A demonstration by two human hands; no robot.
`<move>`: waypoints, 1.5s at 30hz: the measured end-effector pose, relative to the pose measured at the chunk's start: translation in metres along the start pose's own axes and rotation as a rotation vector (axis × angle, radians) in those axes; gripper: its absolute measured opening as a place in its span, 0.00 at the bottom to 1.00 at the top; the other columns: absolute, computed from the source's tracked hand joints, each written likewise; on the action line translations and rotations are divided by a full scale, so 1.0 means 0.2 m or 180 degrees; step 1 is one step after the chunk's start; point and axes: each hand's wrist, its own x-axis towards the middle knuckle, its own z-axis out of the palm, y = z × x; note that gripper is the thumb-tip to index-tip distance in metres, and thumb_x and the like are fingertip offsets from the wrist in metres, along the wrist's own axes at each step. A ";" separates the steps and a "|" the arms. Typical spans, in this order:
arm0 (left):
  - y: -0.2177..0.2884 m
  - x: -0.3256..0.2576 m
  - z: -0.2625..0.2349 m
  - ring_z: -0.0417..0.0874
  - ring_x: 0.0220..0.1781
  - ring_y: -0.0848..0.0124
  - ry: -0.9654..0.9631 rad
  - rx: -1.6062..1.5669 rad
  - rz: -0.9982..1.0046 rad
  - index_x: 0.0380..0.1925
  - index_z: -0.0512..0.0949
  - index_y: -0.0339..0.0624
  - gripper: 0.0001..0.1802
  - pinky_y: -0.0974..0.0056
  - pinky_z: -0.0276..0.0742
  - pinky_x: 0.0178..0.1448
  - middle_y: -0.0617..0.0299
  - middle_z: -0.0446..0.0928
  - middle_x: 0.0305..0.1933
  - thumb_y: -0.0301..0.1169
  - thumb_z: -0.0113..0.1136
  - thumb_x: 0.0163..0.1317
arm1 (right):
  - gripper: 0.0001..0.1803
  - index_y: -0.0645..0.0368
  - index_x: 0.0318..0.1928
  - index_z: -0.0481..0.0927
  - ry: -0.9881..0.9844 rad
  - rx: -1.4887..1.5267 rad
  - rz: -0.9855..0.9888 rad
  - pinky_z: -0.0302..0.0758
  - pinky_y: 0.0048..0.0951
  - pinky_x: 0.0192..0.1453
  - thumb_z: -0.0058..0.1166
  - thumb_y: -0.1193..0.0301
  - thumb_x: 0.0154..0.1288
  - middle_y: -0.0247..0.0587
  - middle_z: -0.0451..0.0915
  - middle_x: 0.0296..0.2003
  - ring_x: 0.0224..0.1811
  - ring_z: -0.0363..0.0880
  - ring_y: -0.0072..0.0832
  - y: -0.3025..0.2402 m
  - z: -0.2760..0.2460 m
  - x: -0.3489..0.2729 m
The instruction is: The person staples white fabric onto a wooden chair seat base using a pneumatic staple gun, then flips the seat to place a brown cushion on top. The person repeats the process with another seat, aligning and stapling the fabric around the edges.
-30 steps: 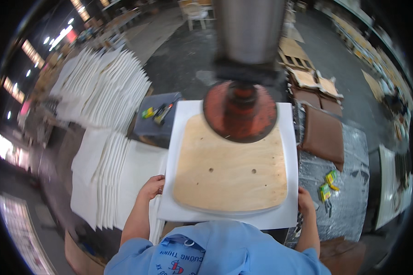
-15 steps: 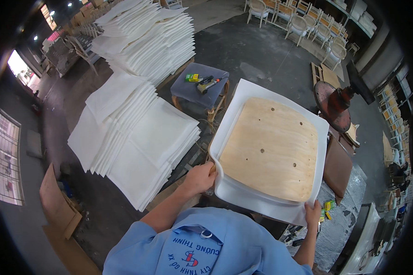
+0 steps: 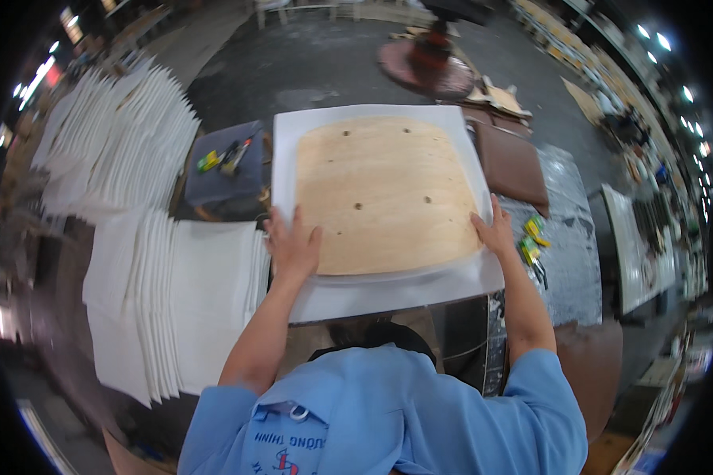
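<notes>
Now, the widest thing in view is taken first: the fanned stacks of white sheets (image 3: 146, 261), which are spread over the floor at the person's left, well apart from the hands. Next, the white foam pad (image 3: 388, 289) is seen lying square in front of the person, and the curved plywood seat board (image 3: 387, 194) is laid on top of it, set toward the pad's far edge so that a white margin is left along the near edge. Beside the pad's far-left corner, a small dark stool (image 3: 218, 178) (with a few bright tools on it) is stood. The left hand (image 3: 293, 247) is pressed flat on the board's near-left corner, fingers spread wide. The right hand (image 3: 495, 231) is laid open against the board's right edge, nothing gripped.
</notes>
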 end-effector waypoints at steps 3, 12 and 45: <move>0.24 -0.28 0.06 0.43 0.95 0.29 -0.0108 -0.0551 0.2103 0.88 0.67 0.55 0.50 0.20 0.41 0.91 0.43 0.45 0.97 0.51 0.77 0.68 | 0.63 0.59 0.91 0.56 -0.0024 -0.0175 0.0805 0.66 0.51 0.88 0.75 0.43 0.69 0.74 0.68 0.82 0.85 0.67 0.63 0.47 -0.35 -0.27; 0.43 -0.37 0.05 0.85 0.68 0.52 -0.0972 -0.1084 0.2723 0.56 0.89 0.43 0.17 0.42 0.74 0.71 0.56 0.91 0.59 0.28 0.72 0.68 | 0.40 0.53 0.88 0.61 -0.0466 0.3365 0.1620 0.69 0.29 0.16 0.63 0.67 0.83 0.42 0.89 0.45 0.24 0.81 0.24 0.41 -0.33 -0.40; -0.55 -0.39 -0.02 0.78 0.80 0.31 -0.4032 -0.6475 -0.1438 0.82 0.72 0.41 0.31 0.24 0.74 0.81 0.40 0.79 0.79 0.43 0.47 0.87 | 0.18 0.54 0.70 0.82 -0.1827 0.4903 0.1512 0.94 0.44 0.55 0.54 0.65 0.88 0.43 0.92 0.55 0.50 0.96 0.36 0.59 -0.14 -0.75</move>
